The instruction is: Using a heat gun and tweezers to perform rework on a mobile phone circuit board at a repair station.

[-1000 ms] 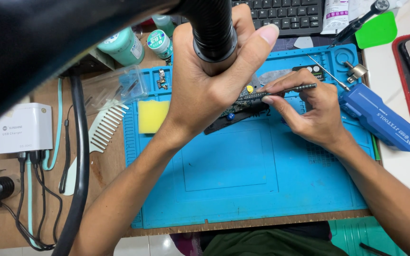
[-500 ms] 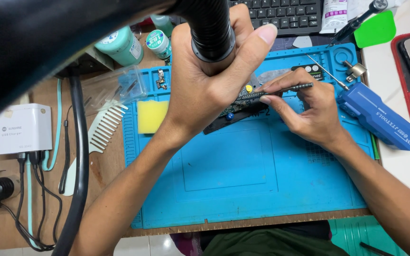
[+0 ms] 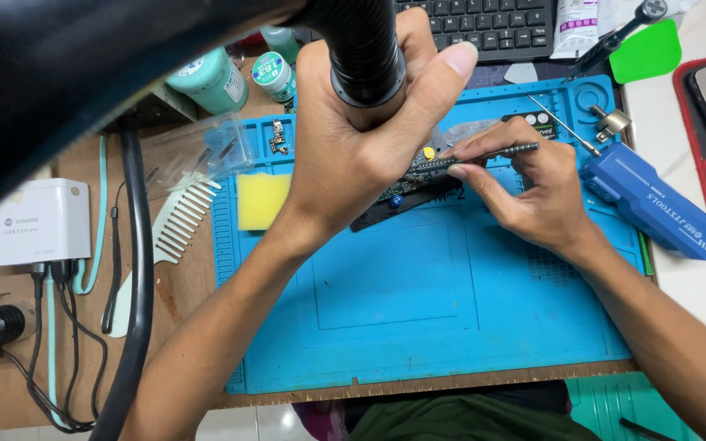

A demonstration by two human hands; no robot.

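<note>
Almost nothing has shifted since the earlier frame: both hands sit where they were, and only the tip of the thin tool has edged a touch along the board.

My left hand (image 3: 353,155) is closed around the black ribbed nozzle (image 3: 367,49), fingers wrapped tight and the thumb raised toward 1 o'clock. My right hand (image 3: 533,192) pinches a slim metal tool (image 3: 484,153) between thumb and fingers, its tip pointing toward 9 o'clock onto the circuit board (image 3: 406,184). The board lies on the blue work mat (image 3: 418,310), just above the mat's middle, partly hidden under my left hand, with a small yellow spot on it.

At 9 o'clock from the board a yellow sponge (image 3: 261,200) lies on the mat, and beyond it a pale comb (image 3: 169,237) rests on the wooden tabletop (image 3: 181,286). A white charger block (image 3: 36,222) sits further out at 9 o'clock. At 3 o'clock a blue tool case (image 3: 655,204) lies at the mat's edge. A black keyboard (image 3: 492,24) is at 12 o'clock, and two teal bottles (image 3: 214,80) stand at 11 o'clock.
</note>
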